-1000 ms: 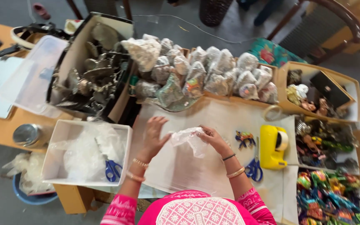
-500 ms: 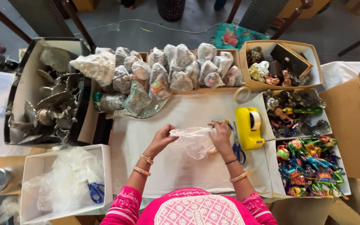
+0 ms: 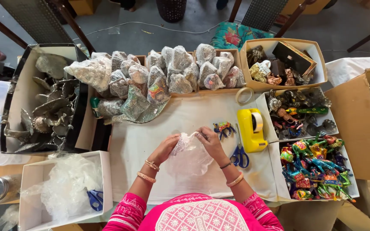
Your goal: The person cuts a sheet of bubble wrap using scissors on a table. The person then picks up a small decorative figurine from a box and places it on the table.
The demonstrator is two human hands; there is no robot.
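Both of my hands hold a clear plastic bag [image 3: 188, 157] over the white paper-covered table [image 3: 142, 141]. My left hand [image 3: 166, 146] grips the bag's left top edge and my right hand [image 3: 210, 140] grips its right top edge. A small painted animal figurine [image 3: 222, 127] stands just right of my right hand. Blue-handled scissors [image 3: 239, 155] lie beside my right wrist, with a yellow tape dispenser [image 3: 252, 129] past them.
Several wrapped bundles [image 3: 163, 75] are piled at the back. A box of metal figures [image 3: 43, 102] stands left, a white box of plastic bags [image 3: 65, 188] front left. Trays of colourful figurines [image 3: 317, 171] and dark ones [image 3: 300, 111] sit right, beside a cardboard box [image 3: 360, 124].
The view has shifted left to right, so the table now sits centred. My hands have come closer together on the plastic bag, working at its top edge.
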